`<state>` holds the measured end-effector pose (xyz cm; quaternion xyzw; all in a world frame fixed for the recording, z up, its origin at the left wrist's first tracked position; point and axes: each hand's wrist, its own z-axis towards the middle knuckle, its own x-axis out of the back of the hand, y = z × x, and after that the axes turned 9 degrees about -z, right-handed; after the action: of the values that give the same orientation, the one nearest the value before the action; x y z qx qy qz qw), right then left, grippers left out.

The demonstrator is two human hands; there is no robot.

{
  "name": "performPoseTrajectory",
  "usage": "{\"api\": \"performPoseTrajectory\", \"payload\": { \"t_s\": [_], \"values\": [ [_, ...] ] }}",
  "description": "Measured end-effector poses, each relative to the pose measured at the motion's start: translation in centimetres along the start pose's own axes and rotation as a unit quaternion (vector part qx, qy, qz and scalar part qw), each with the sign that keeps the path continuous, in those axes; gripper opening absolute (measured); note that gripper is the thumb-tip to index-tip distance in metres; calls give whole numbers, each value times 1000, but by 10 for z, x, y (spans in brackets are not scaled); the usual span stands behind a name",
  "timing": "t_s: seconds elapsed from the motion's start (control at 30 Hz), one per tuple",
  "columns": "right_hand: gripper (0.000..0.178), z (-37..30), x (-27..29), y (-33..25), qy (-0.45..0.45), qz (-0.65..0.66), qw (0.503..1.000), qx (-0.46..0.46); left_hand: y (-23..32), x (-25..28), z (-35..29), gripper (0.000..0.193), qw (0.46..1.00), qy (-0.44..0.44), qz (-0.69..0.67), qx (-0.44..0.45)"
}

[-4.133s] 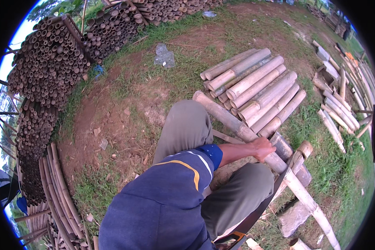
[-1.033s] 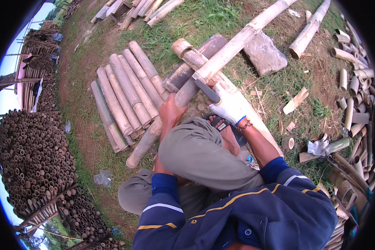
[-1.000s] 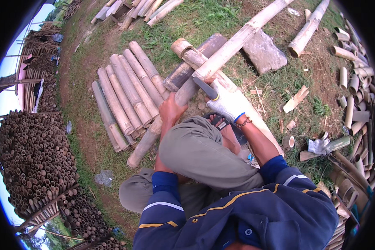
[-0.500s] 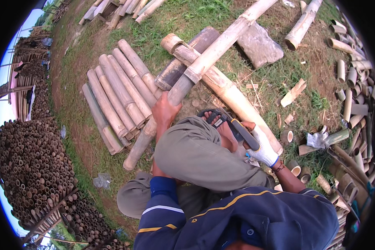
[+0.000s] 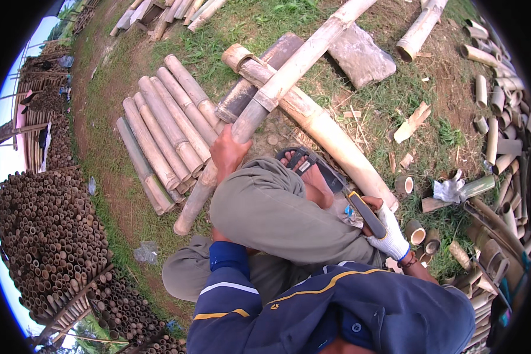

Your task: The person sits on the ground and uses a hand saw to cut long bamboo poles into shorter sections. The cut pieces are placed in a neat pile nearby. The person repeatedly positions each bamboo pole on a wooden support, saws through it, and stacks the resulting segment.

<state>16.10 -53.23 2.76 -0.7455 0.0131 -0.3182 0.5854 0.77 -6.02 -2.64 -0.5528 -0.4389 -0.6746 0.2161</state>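
Pale, weathered bamboo, in the form of a long round pole (image 5: 295, 69), was held in the head view by the bare left hand (image 5: 230, 152), its fingers wrapped around the lower part. The pole was laid slantwise across a thick, yellowish bamboo length (image 5: 342, 144), near a flat grey stone (image 5: 363, 56). A black handle with yellow trim (image 5: 367, 215) was clasped by the right hand (image 5: 386, 233), which was covered by a white knitted glove; its blade could not be made out. That hand was held beside the grey-green trouser leg (image 5: 289, 215), well apart from the pole. Cut, pale round bamboo pieces (image 5: 171, 127) were laid side by side on the grass at the left.
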Motion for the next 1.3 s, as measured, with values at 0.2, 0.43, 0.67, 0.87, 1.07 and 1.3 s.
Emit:
{"api": "performPoseTrajectory", "payload": {
  "t_s": [0.2, 0.43, 0.67, 0.87, 1.07, 1.3],
  "values": [
    [64, 93, -33, 11, -43, -20, 999, -12, -7, 5, -6, 80, 1000, -10, -5, -2],
    [63, 206, -83, -14, 27, 35, 995, 88, 3, 9, 10, 72, 1000, -15, 14, 13],
    [66, 39, -14, 3, -16, -25, 999, 17, -11, 3, 2, 74, 1000, 1, -8, -6],
    [65, 71, -31, 27, -81, 84, 990, -78, -10, 6, -1, 76, 1000, -22, -19, 13],
    [64, 210, -105, 15, 43, 29, 994, 100, -4, 12, 7, 74, 999, -28, 3, 15],
    [64, 119, -55, -10, -40, 48, 998, 6, -15, 20, -5, 72, 1000, -11, 2, 25]
  ]
}}
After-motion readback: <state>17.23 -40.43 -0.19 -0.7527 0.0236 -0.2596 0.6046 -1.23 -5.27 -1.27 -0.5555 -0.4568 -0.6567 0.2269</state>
